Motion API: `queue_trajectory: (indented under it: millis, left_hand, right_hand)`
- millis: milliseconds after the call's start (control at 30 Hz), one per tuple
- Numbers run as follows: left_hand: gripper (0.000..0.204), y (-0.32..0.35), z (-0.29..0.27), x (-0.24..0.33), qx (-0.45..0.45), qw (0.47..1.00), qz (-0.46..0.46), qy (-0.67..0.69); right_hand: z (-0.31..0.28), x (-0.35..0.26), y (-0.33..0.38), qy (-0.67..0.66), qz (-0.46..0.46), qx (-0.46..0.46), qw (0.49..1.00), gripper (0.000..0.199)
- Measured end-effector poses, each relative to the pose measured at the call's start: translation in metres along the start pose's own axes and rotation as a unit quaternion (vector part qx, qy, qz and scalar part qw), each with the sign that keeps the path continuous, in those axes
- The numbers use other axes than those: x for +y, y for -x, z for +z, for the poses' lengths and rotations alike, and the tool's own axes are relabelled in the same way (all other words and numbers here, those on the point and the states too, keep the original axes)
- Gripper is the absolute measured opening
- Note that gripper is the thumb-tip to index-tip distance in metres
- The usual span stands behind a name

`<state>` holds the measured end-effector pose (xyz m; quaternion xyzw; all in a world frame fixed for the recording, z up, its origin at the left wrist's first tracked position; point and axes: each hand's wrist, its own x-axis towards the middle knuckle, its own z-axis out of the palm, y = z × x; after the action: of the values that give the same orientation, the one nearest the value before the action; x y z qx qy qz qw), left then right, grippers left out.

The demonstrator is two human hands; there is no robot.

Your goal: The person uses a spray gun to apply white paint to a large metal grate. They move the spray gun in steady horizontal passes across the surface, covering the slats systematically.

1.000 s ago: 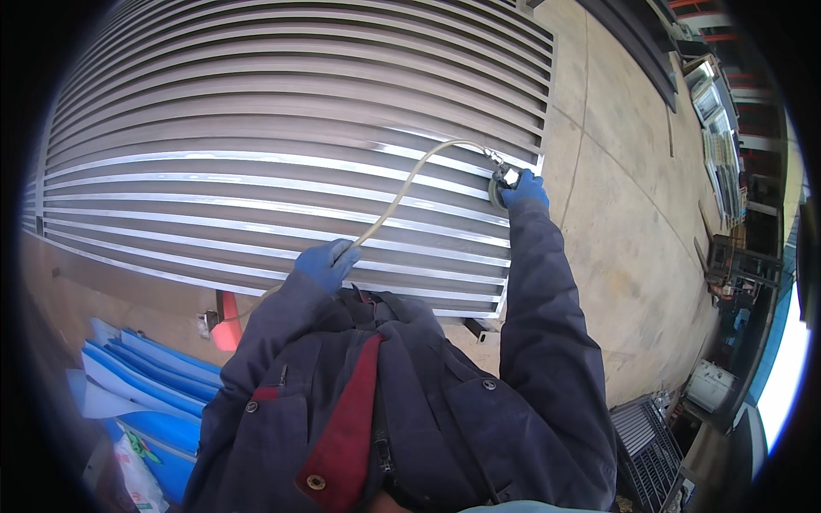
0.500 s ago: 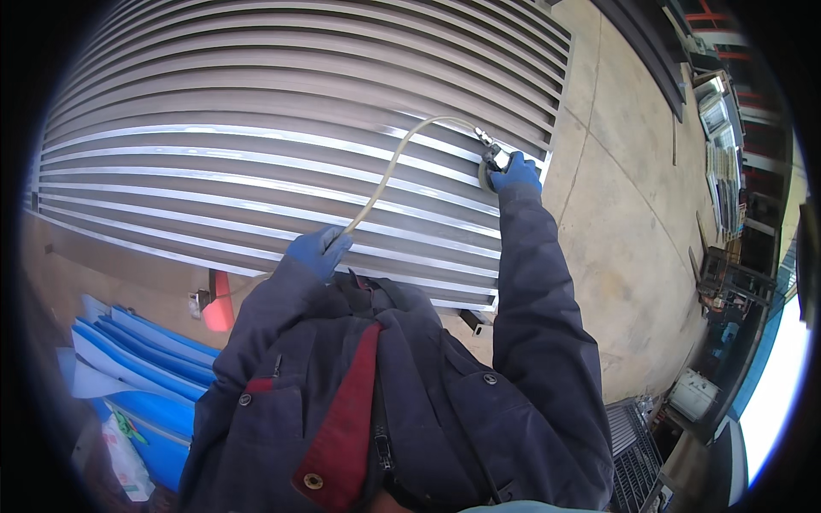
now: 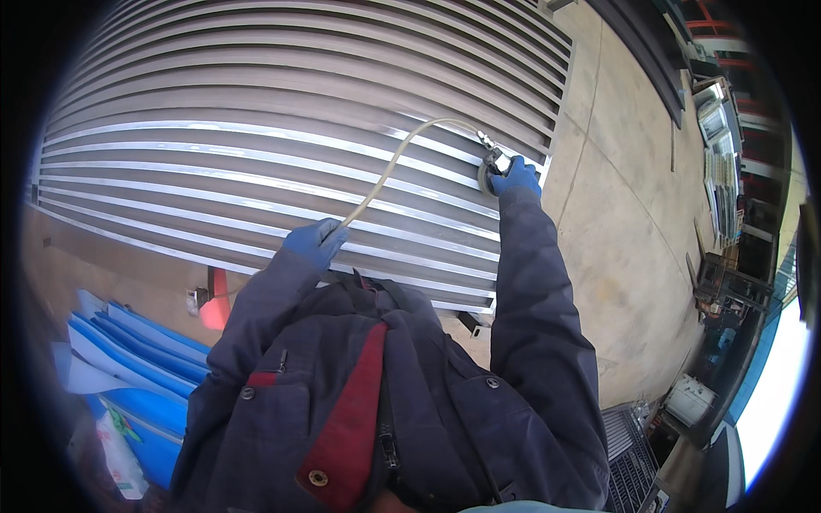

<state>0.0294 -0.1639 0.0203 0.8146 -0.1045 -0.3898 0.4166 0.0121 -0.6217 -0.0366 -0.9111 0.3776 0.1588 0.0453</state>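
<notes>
My right hand (image 3: 517,178), in a blue glove, is closed around an air sander (image 3: 493,167) with a round pad. The sander rests at the right end of a slatted metal panel (image 3: 256,144), near its side frame. A pale air hose (image 3: 386,171) arcs from the fitting on the tool back to my left hand (image 3: 315,242), also blue-gloved, whose fingers are wrapped round it. The nearer slats look bright and shiny; the farther ones are duller grey-brown. My right palm and part of the tool's body are hidden by the glove.
Blue sheets (image 3: 141,359) are stacked at the lower left, with a white bag (image 3: 121,457) by them. A red-orange object (image 3: 215,312) stands under the panel's near edge. Concrete floor (image 3: 624,231) lies to the right, with a dark beam (image 3: 646,56) and stacked panels (image 3: 721,162) beyond.
My left hand has shifted slightly up and left with the hose. The right hand and sander stay in nearly the same place on the panel.
</notes>
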Motion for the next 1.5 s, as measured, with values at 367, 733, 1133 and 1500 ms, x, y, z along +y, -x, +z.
queue_trajectory:
  millis: [367,733,1133,1500]
  left_hand:
    - [0.037,-0.001,0.018,0.008,0.004,0.999,0.043,-0.03]
    - [0.027,0.039,-0.04,-0.073,0.132,0.976,-0.141,0.096]
    - [0.036,0.006,0.026,-0.001,0.021,0.991,0.09,-0.101]
    - [0.033,0.003,0.011,0.016,0.026,0.993,0.077,-0.085]
  right_hand:
    - [-0.018,0.019,-0.004,0.016,0.008,-0.001,1.0,0.061]
    - [0.006,-0.096,0.031,-0.045,-0.126,-0.002,0.991,0.068]
    - [-0.004,0.067,-0.038,-0.027,-0.002,0.045,0.999,0.059]
    - [0.003,0.078,-0.056,-0.037,-0.045,0.07,0.996,0.06]
